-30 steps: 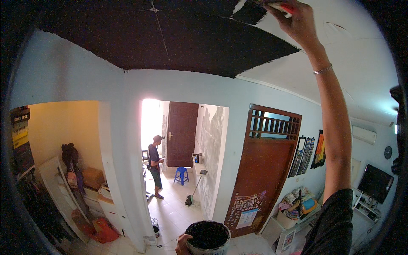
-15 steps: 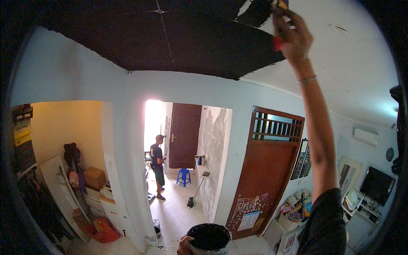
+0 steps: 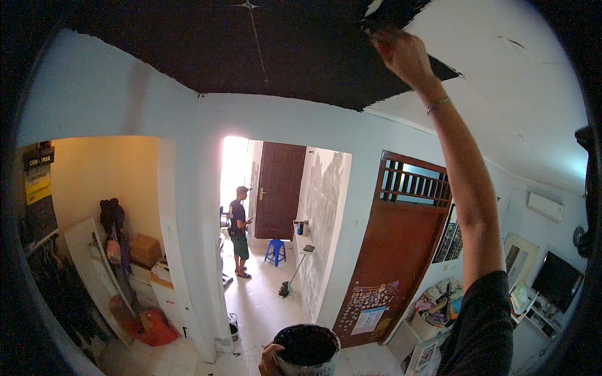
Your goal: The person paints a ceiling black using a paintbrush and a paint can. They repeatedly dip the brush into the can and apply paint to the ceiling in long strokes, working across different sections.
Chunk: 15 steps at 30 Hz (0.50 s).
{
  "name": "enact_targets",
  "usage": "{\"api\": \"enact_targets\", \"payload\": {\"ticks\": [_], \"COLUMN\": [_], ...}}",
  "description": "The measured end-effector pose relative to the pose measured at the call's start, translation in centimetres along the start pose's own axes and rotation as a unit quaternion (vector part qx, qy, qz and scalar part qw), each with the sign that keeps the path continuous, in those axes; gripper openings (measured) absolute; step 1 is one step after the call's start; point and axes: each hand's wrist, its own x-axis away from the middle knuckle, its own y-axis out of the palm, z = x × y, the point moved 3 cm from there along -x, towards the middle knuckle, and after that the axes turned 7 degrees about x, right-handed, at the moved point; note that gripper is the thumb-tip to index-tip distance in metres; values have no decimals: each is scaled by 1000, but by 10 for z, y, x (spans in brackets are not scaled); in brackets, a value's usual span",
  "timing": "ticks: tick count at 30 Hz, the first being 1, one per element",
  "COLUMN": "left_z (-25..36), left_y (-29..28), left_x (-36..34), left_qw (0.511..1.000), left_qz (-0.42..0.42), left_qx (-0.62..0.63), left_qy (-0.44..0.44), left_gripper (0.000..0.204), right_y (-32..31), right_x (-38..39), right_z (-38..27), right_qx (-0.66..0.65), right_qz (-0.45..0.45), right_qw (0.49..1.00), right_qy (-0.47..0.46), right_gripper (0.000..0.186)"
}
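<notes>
My right hand (image 3: pixel 404 59) is raised overhead, its fingers closed around a paintbrush (image 3: pixel 386 50) with a red part showing. The brush's dark end meets the black-painted ceiling (image 3: pixel 301 56), beside a small bare white patch (image 3: pixel 374 7). At the lower edge my left hand (image 3: pixel 270 360) grips the left side of a paint bucket (image 3: pixel 307 363), upright and holding black paint. Most of that hand's fingers are hidden by the bucket.
Unpainted white ceiling (image 3: pixel 489 81) lies to the right. A person (image 3: pixel 239 229) stands beyond the doorway, near a blue stool (image 3: pixel 274 252) and a broom (image 3: pixel 287 288). A brown door (image 3: pixel 376 257) is at the right, shelves and a leaning board (image 3: pixel 94 276) at the left.
My right hand has moved left and slightly down with the paintbrush, along the ceiling. The view has shifted a little; my left hand still holds the bucket.
</notes>
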Motion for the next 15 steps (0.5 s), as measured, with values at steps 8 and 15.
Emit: {"api": "enact_targets", "payload": {"ticks": [8, 15], "left_z": [10, 72], "left_y": [3, 1], "left_x": [-5, -24], "left_qw": [1000, 998], "left_qz": [7, -42], "left_qx": [2, 38], "left_qy": [7, 23], "left_gripper": [110, 108], "right_y": [-22, 3], "right_x": [-17, -29], "right_z": [22, 19], "right_qx": [-117, -25], "right_qz": [158, 82], "right_qw": [979, 996], "right_qy": [-61, -30], "right_gripper": [15, 16]}}
